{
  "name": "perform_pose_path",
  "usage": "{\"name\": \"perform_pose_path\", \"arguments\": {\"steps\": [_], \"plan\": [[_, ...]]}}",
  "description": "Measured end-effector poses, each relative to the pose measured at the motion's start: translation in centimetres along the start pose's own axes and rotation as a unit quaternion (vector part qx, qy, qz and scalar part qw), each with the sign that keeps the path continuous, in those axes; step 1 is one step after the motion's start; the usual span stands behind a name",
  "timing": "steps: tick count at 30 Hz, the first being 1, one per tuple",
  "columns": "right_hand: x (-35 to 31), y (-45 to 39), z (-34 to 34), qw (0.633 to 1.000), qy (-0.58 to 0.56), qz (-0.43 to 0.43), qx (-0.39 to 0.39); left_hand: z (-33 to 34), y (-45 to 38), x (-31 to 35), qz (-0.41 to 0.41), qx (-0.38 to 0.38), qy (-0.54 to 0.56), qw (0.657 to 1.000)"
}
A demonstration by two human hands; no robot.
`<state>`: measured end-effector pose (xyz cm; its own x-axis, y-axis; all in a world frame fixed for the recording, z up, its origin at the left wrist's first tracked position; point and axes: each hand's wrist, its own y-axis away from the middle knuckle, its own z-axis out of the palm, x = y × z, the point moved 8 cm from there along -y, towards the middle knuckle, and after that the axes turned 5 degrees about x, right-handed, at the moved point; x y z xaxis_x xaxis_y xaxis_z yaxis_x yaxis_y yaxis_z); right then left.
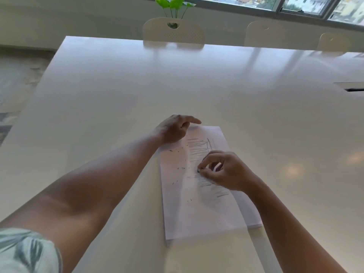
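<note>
A white sheet of paper lies on the white table, on top of a thin stack. Grey pencil scribbles cover its right half, and small dark crumbs are scattered over its left half. My right hand rests on the scribbled area and pinches a very small object, seemingly an eraser, between thumb and fingertips. My left hand sits at the paper's far left corner, fingers loosely bent with the forefinger stretched out over the sheet's top edge.
Three pale chairs stand along the table's far side. A green plant rises behind the middle one, under a window. A cable slot is set in the tabletop at the right. The table's left edge borders patterned floor.
</note>
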<state>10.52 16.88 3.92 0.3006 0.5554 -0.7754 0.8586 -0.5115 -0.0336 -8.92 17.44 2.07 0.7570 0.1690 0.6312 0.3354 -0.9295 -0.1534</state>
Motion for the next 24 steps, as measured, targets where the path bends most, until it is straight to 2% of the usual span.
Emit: {"name": "perform_pose_path", "arguments": {"steps": [5,14,21,24], "plan": [[0.6,-3.2,-1.6,0.994,0.007,-0.012,0.106,1.3,0.1,-0.7,0.033,-0.007,-0.033,0.999],[1.5,-7.3,-1.6,0.979,0.034,-0.013,0.202,1.9,-0.1,-0.4,0.072,-0.023,-0.054,0.996],[1.2,-8.2,-1.1,0.977,0.066,0.02,0.202,2.1,-0.1,-0.6,0.062,-0.037,-0.07,0.995],[-0.4,-8.3,-0.3,0.978,0.075,-0.017,0.192,2.0,-0.2,-0.4,0.063,-0.056,-0.064,0.994]]}}
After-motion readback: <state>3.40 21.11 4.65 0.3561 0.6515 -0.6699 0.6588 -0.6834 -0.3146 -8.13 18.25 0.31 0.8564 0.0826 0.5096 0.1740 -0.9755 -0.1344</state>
